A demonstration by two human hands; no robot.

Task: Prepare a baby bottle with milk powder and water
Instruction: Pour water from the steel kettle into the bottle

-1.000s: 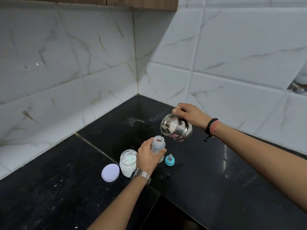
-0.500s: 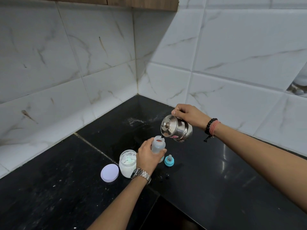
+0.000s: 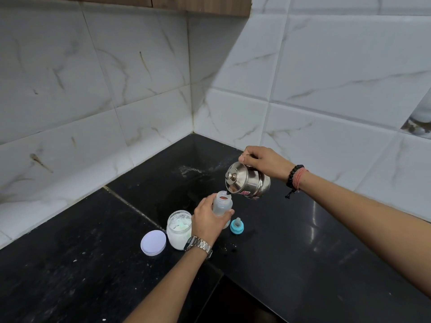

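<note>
My left hand [image 3: 207,221] grips a small clear baby bottle [image 3: 222,205] that stands upright and uncapped on the black counter. My right hand [image 3: 265,160] holds the handle of a small steel kettle [image 3: 248,180], tilted steeply with its spout at the bottle's mouth. Just right of the bottle, the blue teat cap [image 3: 237,226] sits on the counter. A glass jar of white milk powder [image 3: 179,229] stands open to the left of my hand, with a pale scoop inside. Its lilac lid [image 3: 153,242] lies beside it.
The black stone counter [image 3: 291,252] runs into a corner of white marbled wall tiles [image 3: 140,89]. A wooden cabinet underside [image 3: 203,5] hangs above. The counter's front edge forms an inner corner near my left forearm.
The kettle has tipped slightly further, and its spout has come closer to the bottle's mouth. My left hand and the bottle have stayed in place.
</note>
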